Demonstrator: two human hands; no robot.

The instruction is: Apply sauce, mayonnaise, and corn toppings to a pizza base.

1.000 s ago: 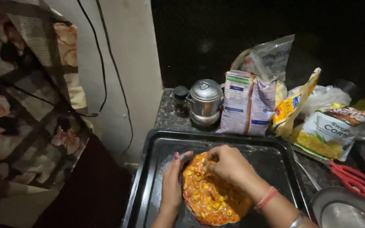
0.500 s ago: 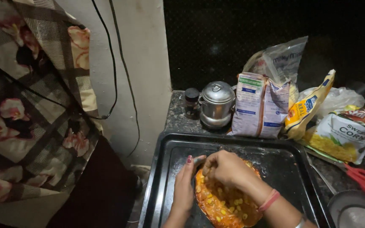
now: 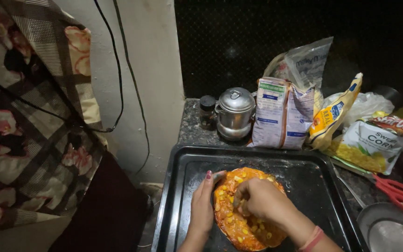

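A round flatbread base [image 3: 243, 210] is lying in the middle of a black baking tray [image 3: 173, 196] on the counter [image 3: 190, 126], already coated with orange sauce and dotted with yellow corn kernels over most of its top. The left hand [image 3: 203, 207] is bracing the base's left edge, fingers held straight and together against the rim. The right hand [image 3: 260, 200] is resting on top, fingers curled together and pressing into the topping; whether they are pinching anything cannot be told. Judging by this, saucing and corn look largely done, and spreading is under way. An opened corn packet [image 3: 371, 144] and red scissors [image 3: 397, 191] are lying to the right.
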